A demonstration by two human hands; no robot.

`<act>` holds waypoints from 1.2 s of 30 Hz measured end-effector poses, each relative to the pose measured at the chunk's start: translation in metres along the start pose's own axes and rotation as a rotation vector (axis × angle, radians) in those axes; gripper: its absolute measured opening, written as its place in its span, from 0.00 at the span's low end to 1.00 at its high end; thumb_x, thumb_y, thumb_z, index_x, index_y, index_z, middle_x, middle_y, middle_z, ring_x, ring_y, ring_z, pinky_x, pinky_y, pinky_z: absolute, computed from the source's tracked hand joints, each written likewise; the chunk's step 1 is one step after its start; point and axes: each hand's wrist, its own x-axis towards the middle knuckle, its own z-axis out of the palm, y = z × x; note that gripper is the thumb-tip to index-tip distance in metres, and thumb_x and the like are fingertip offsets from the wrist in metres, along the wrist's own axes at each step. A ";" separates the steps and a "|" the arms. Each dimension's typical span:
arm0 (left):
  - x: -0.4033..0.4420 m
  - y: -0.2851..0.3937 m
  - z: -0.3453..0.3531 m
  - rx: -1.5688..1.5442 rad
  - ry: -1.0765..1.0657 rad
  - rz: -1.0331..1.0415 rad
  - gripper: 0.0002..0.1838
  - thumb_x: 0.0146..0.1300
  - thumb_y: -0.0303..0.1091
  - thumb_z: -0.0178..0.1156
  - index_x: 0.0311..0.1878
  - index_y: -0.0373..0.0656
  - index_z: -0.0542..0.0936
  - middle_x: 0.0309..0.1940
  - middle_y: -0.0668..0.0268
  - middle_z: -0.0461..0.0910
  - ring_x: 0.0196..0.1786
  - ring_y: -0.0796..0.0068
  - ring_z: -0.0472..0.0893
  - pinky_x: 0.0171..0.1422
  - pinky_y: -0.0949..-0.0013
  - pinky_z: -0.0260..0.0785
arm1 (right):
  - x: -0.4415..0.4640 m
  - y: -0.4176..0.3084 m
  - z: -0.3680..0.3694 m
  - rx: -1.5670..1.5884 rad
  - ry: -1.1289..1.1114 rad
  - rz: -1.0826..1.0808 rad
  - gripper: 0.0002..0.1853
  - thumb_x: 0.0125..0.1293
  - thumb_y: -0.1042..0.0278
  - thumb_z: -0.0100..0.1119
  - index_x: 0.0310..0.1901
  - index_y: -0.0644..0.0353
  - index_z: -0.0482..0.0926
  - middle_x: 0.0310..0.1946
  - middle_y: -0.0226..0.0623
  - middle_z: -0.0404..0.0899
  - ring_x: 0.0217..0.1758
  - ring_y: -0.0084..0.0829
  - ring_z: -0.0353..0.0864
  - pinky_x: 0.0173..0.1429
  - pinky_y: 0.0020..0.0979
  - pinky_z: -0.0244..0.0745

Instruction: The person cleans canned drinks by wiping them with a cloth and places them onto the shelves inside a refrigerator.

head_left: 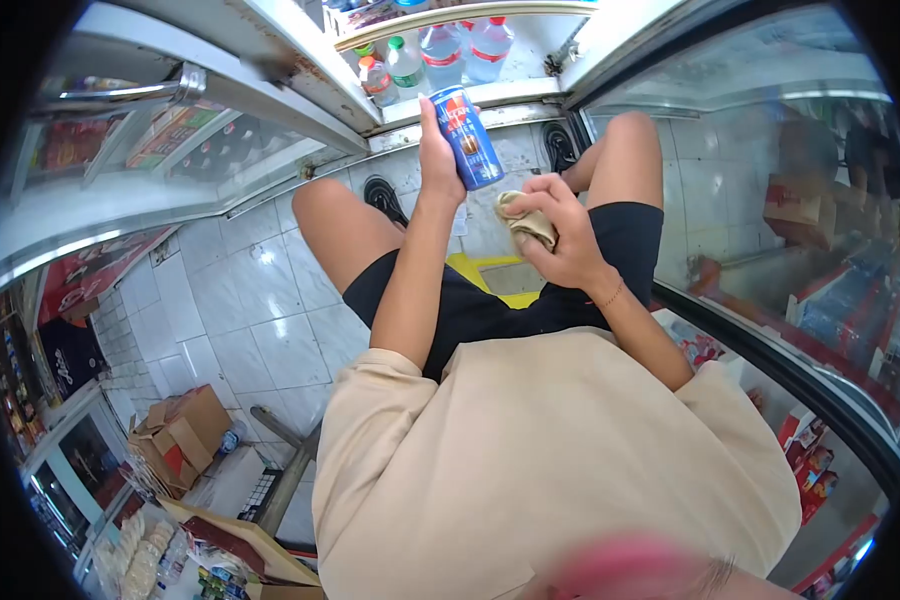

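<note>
My left hand [442, 155] is wrapped round a blue drink can [470, 145] with red and white print, held upright but slightly tilted in front of the fridge. In my right hand [565, 235] is a bunched beige cloth [526, 220], gripped between thumb and fingers. The cloth is a short way to the lower right of the can and apart from it. Several plastic bottles [442, 55] with clear contents stand on the fridge's low shelf, just beyond the can.
A glass door [730, 170] stands open on the right, and another door [170, 130] with a metal handle on the left. Below me is a yellow stool [515, 298]. Cardboard boxes [185, 435] lie on the tiled floor [260, 290] at lower left.
</note>
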 end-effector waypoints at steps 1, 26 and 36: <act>0.000 -0.001 -0.001 0.026 -0.037 -0.036 0.35 0.77 0.69 0.42 0.51 0.43 0.78 0.38 0.60 0.85 0.35 0.72 0.86 0.39 0.67 0.82 | 0.002 -0.005 -0.004 0.028 0.085 -0.031 0.22 0.56 0.73 0.68 0.55 0.53 0.81 0.49 0.45 0.72 0.51 0.44 0.77 0.56 0.38 0.76; -0.033 -0.033 0.030 -0.003 -0.339 -0.287 0.36 0.80 0.64 0.37 0.69 0.41 0.72 0.61 0.56 0.81 0.63 0.59 0.83 0.67 0.55 0.76 | 0.059 0.015 -0.049 -0.208 0.263 -0.187 0.20 0.62 0.75 0.65 0.57 0.52 0.82 0.56 0.47 0.76 0.60 0.48 0.76 0.64 0.42 0.74; -0.011 -0.037 0.017 0.110 -0.266 -0.292 0.34 0.76 0.64 0.51 0.59 0.38 0.76 0.44 0.60 0.82 0.41 0.69 0.84 0.45 0.66 0.80 | -0.007 -0.023 -0.036 -0.207 0.053 -0.032 0.19 0.63 0.73 0.65 0.56 0.50 0.83 0.59 0.46 0.75 0.61 0.48 0.76 0.65 0.44 0.74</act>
